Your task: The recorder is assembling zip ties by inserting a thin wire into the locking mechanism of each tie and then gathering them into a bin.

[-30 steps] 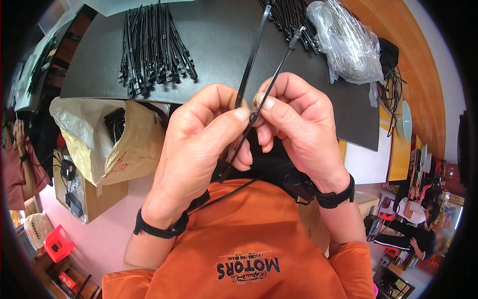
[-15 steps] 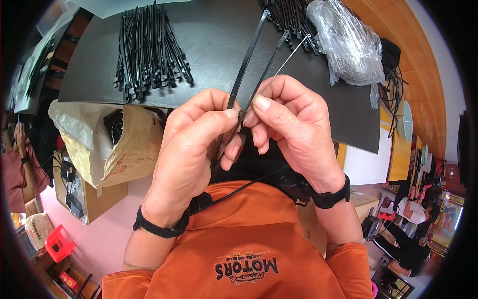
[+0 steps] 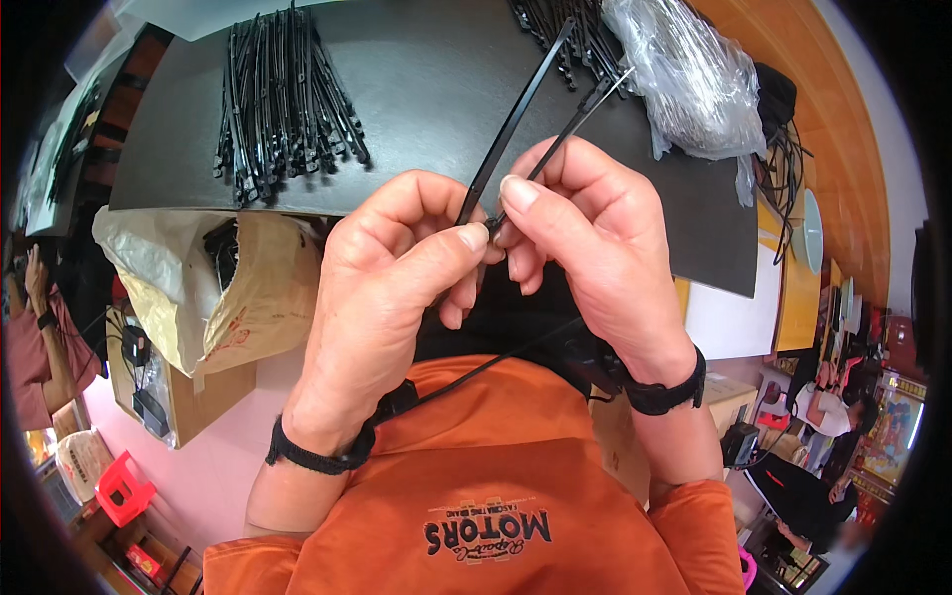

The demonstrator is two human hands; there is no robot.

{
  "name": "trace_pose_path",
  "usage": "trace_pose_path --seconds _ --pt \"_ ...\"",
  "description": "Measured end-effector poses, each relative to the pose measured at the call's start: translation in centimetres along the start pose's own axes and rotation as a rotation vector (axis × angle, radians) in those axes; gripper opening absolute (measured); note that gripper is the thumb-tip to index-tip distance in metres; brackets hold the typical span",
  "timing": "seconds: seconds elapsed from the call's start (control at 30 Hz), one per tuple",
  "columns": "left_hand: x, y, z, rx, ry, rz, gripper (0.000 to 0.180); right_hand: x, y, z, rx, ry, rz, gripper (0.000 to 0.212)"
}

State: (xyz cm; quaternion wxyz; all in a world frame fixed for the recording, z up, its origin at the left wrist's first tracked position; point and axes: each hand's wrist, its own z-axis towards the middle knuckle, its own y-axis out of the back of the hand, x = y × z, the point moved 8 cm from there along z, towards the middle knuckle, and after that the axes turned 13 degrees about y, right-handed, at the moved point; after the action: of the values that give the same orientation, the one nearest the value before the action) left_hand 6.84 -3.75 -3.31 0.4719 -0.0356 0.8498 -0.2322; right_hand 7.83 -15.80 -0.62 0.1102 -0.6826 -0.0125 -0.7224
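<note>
Pinched by thumb and fingers, the broad black strip (image 3: 516, 117) leans from the left hand (image 3: 382, 263), the narrow black strip (image 3: 568, 132) from the right hand (image 3: 600, 238); uneven thumb pressure could twist either loose.

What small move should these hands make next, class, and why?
Perhaps the right hand should gently adjust the thinner black strip while the left hand steadies the wider black strip: each is pinched, and the hands are close together.
</note>
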Motion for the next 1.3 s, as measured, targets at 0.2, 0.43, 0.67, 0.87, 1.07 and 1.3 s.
trace_pose_path --seconds 0.2,0.43,0.67,0.87,1.07,1.3 --pt "0.3 -0.1 0.0 -0.003 0.051 -0.013 0.012 0.0 0.1 -0.1 -0.064 0.067 -0.066 0.011" --pt "1.1 0.1 0.2 0.004 0.044 0.008 0.014 0.2 0.4 -0.8 -0.096 0.041 -0.181 0.012" --pt "1.7 -0.1 0.1 0.067 0.090 -0.045 0.011 0.5 0.4 -1.4 -0.086 0.019 -0.388 0.019" --pt "1.1 -0.4 -0.3 0.039 0.040 -0.089 0.010 0.6 0.6 -1.3 -0.140 0.028 -0.244 0.020" --pt "1.2 -0.3 -0.4 0.008 0.021 -0.007 0.009 0.2 0.7 -1.2 -0.132 0.025 -0.190 0.019" --pt "1.4 -0.2 -0.6 -0.064 -0.007 0.051 0.006 0.3 0.6 -1.3 -0.094 0.043 -0.206 0.015"
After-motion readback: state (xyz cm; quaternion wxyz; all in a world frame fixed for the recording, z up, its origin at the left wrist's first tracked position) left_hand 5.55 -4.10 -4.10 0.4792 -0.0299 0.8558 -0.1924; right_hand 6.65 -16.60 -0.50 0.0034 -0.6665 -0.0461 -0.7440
